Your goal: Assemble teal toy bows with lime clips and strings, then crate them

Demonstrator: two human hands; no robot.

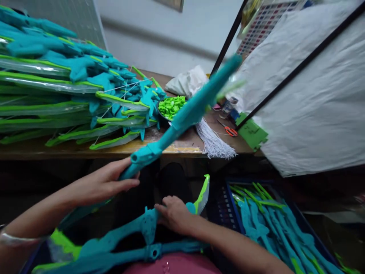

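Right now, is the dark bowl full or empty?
Full: green pieces reach the rim of the dark bowl, partly hidden by the teal piece in the left hand.

our bare left hand [105,180], a shiny silver bangle [19,240] well behind its fingers, our bare right hand [176,217], a pink top [182,265] behind those fingers, dark trousers [174,179] beyond them

Pic's a bit dim. Flat white painted wall [199,26] up top is brightest, w/ a soft grey shadow band across it. Under the brown wooden table [185,144] it's v. dark. Curved clear plastic wraps [37,66] on L have shiny glare. Long teal plastic piece [194,106] is blurry, esp. far tip. Btm R corner's murky; edges look stretched.
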